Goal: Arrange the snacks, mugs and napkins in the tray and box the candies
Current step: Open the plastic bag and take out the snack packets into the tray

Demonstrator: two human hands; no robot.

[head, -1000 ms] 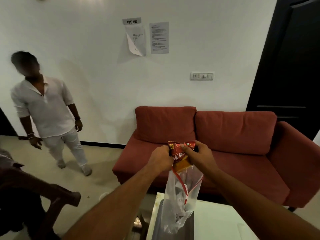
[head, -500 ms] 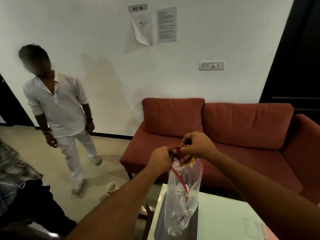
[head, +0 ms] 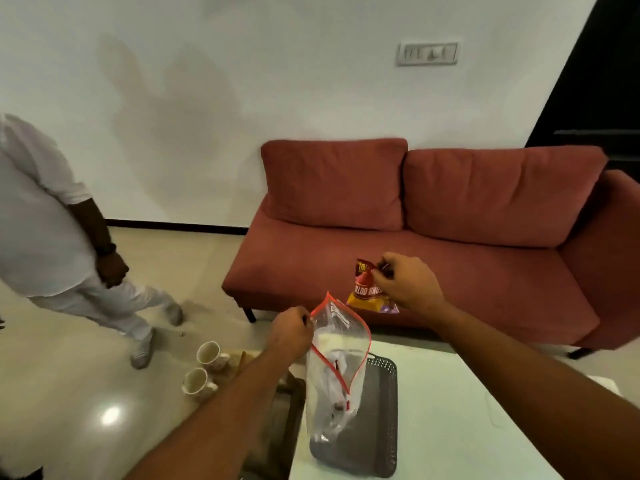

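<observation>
Fingers (head: pixel 381 271) of the right hand (head: pixel 407 284) pinch the top corner of the snack packet (head: pixel 367 289), red and yellow, hanging free in the air just above and right of the zip bag (head: pixel 337 368). Left hand (head: pixel 291 332) is clenched on the bag's red-zip rim at its left edge, mouth gaping open. The bag is clear plastic, something pale inside, too blurred to name. Its bottom hangs over the tray (head: pixel 384 410), dark grey with perforated walls; cannot tell if it touches. The tray sits on the white table (head: pixel 450 427), at its left edge. Left of the tray, down on the floor, two mugs (head: pixel 204 370) lie close together, mouths facing up-left. Behind the tray, a red sofa (head: pixel 433 216) against the white wall, switch plate (head: pixel 427 53) above it. Well left of the tray, another person (head: pixel 45 216) in white clothes stands on the floor.
</observation>
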